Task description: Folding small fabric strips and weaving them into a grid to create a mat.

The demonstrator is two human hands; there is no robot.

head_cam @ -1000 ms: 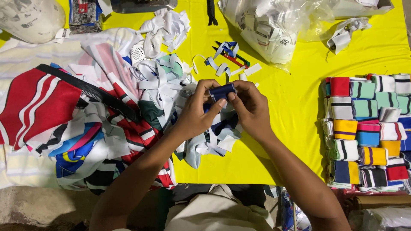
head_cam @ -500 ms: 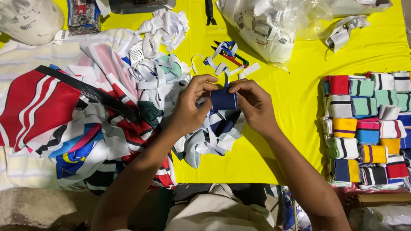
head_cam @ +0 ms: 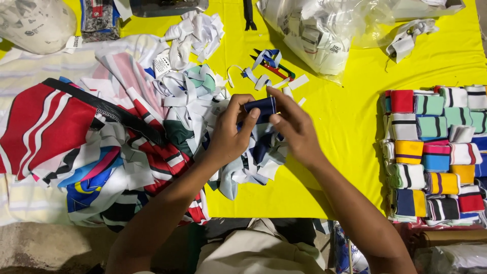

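Both hands meet over the middle of a yellow table (head_cam: 350, 132). My left hand (head_cam: 231, 134) and my right hand (head_cam: 294, 127) together pinch a small folded piece of dark blue ribbed fabric (head_cam: 261, 107), thumbs and fingertips on its edges. Beneath them lies a heap of white, blue and green fabric strips (head_cam: 203, 101). To the left spreads a pile of striped red, white and blue knit pieces (head_cam: 76, 137).
Neat rows of folded striped fabric pieces (head_cam: 436, 152) in several colours fill the right side. A clear plastic bag of white strips (head_cam: 314, 35) sits at the top middle, small scissors (head_cam: 274, 68) below it, and a white bag (head_cam: 35, 23) at the top left.
The hands have shifted slightly and turned the dark blue piece, now folded narrower between the fingertips. The piles have not moved.
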